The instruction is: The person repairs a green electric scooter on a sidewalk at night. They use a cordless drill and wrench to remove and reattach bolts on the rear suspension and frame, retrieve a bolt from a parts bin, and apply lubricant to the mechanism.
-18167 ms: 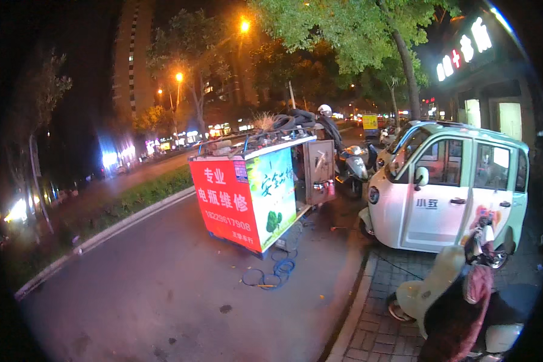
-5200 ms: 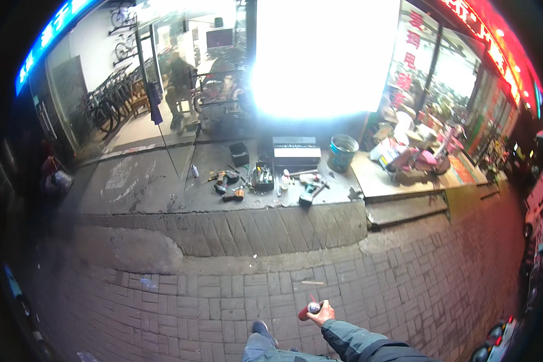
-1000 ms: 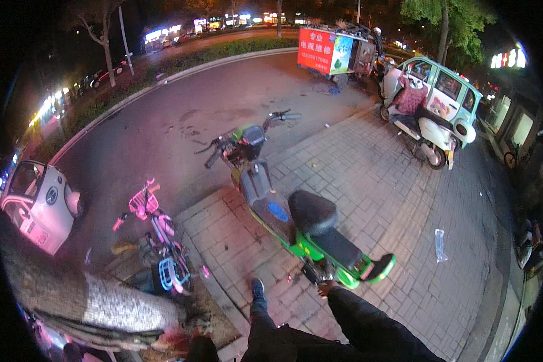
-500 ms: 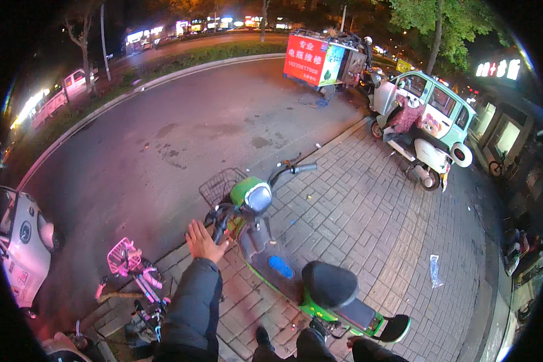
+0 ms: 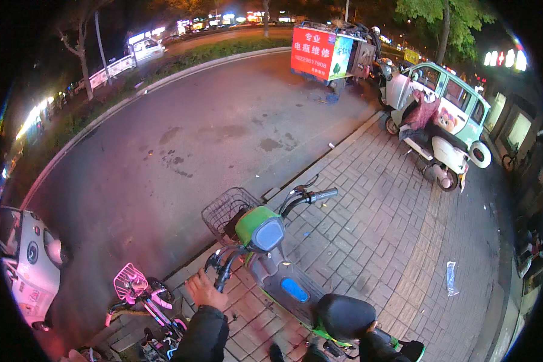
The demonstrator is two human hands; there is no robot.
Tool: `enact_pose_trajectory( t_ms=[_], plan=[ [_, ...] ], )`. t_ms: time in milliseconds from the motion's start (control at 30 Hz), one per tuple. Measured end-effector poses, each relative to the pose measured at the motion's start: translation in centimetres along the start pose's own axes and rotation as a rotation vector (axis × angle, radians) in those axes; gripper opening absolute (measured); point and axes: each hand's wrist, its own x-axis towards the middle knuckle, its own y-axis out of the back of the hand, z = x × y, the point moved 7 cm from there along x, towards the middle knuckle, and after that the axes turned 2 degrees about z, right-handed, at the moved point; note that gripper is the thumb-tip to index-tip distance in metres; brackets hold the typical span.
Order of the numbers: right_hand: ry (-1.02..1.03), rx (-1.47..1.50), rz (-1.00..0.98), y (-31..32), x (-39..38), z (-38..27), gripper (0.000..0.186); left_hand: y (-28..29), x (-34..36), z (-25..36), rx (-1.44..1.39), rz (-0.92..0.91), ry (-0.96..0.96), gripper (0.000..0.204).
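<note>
A green electric scooter (image 5: 251,224) stands before me on the paving, with a wire basket (image 5: 226,208) at its front and a black seat (image 5: 344,314). My left hand (image 5: 206,291) is at the end of its left handlebar grip (image 5: 224,273), fingers stretched toward the brake lever and the thumb side next to the grip. Whether the palm touches the grip is unclear. My right hand (image 5: 371,329) is at the rear edge of the seat, its fingers mostly hidden by the seat and dark sleeve. A blue patch (image 5: 295,289) shows on the scooter's footboard.
A pink child's bicycle (image 5: 154,304) lies left of my arm. Beyond it is a white car (image 5: 35,265). A parked white scooter (image 5: 437,148), a pale green three-wheeler (image 5: 452,99) and a cart with a red panel (image 5: 312,54) stand farther off. The kerb (image 5: 338,142) borders the road.
My left hand has come down to the left handlebar grip. My right hand has risen from low beside the scooter to the seat's rear. A white truck across the road has moved right.
</note>
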Motion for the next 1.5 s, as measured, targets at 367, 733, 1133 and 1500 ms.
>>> enact_pose_trajectory(
  t_ms=[367,733,1133,1500],
  plan=[
    [-0.298,0.546,-0.06,-3.2,-2.3,-5.7,0.129,-2.3,7.2,-1.8,0.286,-0.161,0.062,0.079],
    [-0.215,0.704,-0.123,-12.7,-2.2,-16.3,0.118,-7.7,16.1,-7.8,0.262,-0.286,0.194,0.069],
    [-0.335,0.844,-0.056,-19.0,-5.4,-27.0,0.09,-10.2,28.3,-13.7,0.264,-0.076,-0.005,0.074],
    [-0.187,0.683,-0.173,-31.0,-9.7,-48.3,0.111,-21.0,47.3,-26.4,0.26,-0.367,0.232,0.074]
  ],
)
